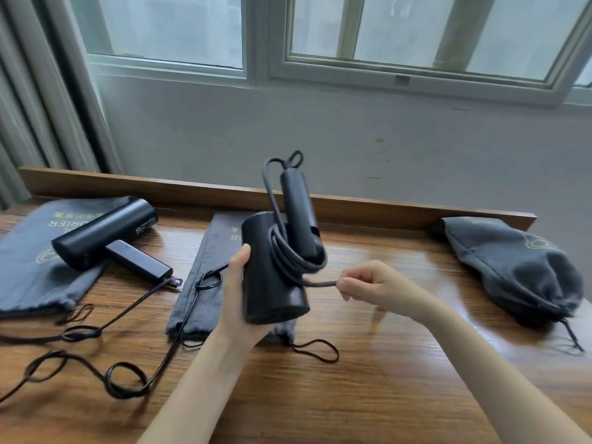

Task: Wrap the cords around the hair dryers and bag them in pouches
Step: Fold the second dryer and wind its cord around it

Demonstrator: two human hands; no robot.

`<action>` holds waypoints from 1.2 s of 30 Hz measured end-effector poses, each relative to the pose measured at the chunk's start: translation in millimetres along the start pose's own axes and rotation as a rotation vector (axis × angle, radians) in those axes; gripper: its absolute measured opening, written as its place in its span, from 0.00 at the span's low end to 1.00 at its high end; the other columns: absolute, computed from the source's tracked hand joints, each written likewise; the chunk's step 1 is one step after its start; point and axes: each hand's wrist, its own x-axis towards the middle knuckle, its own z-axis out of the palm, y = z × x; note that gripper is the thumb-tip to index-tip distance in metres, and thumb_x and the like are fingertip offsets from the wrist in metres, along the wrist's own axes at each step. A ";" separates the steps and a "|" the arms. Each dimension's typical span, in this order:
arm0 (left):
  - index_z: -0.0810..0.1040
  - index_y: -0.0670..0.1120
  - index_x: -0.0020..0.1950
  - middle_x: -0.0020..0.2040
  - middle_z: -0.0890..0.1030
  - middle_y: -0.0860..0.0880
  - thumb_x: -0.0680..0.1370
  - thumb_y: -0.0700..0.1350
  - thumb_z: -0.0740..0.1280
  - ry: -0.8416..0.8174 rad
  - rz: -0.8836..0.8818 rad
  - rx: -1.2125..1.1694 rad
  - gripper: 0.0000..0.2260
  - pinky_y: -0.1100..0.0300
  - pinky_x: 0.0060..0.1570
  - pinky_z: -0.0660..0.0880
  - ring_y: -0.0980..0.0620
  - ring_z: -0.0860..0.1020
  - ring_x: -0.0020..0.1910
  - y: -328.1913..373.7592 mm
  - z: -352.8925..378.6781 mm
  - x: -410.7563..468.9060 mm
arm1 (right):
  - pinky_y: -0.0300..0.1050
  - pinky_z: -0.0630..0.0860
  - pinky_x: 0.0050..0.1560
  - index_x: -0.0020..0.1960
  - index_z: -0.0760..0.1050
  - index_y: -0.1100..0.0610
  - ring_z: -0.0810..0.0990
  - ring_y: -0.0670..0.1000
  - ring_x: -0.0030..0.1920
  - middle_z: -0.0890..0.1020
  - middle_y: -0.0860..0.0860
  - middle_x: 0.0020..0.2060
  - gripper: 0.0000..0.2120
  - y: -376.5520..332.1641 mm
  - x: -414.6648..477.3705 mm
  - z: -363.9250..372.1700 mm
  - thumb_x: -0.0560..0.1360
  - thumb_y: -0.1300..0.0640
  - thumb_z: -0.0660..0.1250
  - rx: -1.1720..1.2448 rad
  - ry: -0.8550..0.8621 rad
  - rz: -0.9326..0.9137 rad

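My left hand (237,293) grips the barrel of a black hair dryer (272,277) held above the table, its handle pointing up. Its black cord (288,251) is looped around the base of the handle, and my right hand (365,282) pinches a stretch of that cord to the right of the barrel. An empty grey pouch (205,251) lies flat under the dryer. A second black hair dryer (102,232) rests on another flat grey pouch (28,267) at the left, its cord (121,370) trailing loose over the table. A filled, closed grey pouch (512,264) lies at the right.
The wooden table (384,379) has a raised back ledge (368,209) against a grey wall under windows. Curtains (38,91) hang at the far left. Drawstring loops (317,349) from the pouches lie on the tabletop.
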 end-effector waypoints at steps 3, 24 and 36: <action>0.83 0.45 0.52 0.51 0.83 0.43 0.56 0.61 0.77 -0.092 -0.097 0.120 0.30 0.56 0.44 0.79 0.47 0.82 0.47 -2.7 -0.8 -3.9 | 0.35 0.59 0.28 0.27 0.73 0.50 0.62 0.43 0.25 0.67 0.44 0.22 0.17 6.1 -0.6 -8.7 0.74 0.56 0.68 -0.025 -0.023 0.038; 0.75 0.61 0.57 0.54 0.81 0.55 0.61 0.59 0.71 -0.405 -0.370 1.094 0.24 0.59 0.56 0.75 0.56 0.79 0.54 0.0 12.2 -11.9 | 0.38 0.76 0.47 0.45 0.81 0.54 0.81 0.44 0.40 0.84 0.49 0.38 0.04 2.8 6.3 -65.4 0.71 0.60 0.72 -0.263 -0.365 0.138; 0.73 0.51 0.59 0.53 0.81 0.49 0.60 0.62 0.74 0.158 -0.285 0.862 0.31 0.55 0.49 0.78 0.51 0.81 0.49 -14.0 11.1 -2.5 | 0.43 0.74 0.46 0.51 0.77 0.46 0.74 0.42 0.45 0.76 0.39 0.42 0.11 -55.9 3.4 -44.7 0.71 0.57 0.70 -0.866 -0.023 -0.007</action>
